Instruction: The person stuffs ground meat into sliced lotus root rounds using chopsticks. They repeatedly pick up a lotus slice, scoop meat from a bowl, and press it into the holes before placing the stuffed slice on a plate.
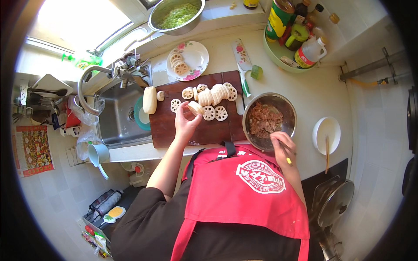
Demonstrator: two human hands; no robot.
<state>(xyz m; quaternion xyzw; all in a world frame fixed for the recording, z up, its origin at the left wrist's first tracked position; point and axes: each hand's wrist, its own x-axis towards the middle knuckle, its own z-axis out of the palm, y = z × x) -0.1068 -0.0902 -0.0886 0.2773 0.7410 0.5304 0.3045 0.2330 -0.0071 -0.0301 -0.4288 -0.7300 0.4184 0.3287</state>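
Between the thumb and fingers of my left hand (187, 122) is a lotus root piece (196, 108), raised over the dark wooden cutting board (183, 133). My right hand (283, 146) grips chopsticks (283, 147), whose tips reach into minced meat (264, 120) in a steel bowl (293, 114). On the board lie a row of sliced lotus root (214, 95) and several loose slices (221, 113). A whole peeled lotus root section (150, 100) rests across the board's left edge. Behind the board, a floral plate (199, 58) carries a short row of lotus root pieces (178, 64).
A cleaver (241, 55) with a green and white handle lies behind the board, beside a green vegetable chunk (257, 72). The sink (114, 127) is at left. A white bowl with chopsticks (321, 130) stands at right, a basin of bottles (277, 58) at back right.
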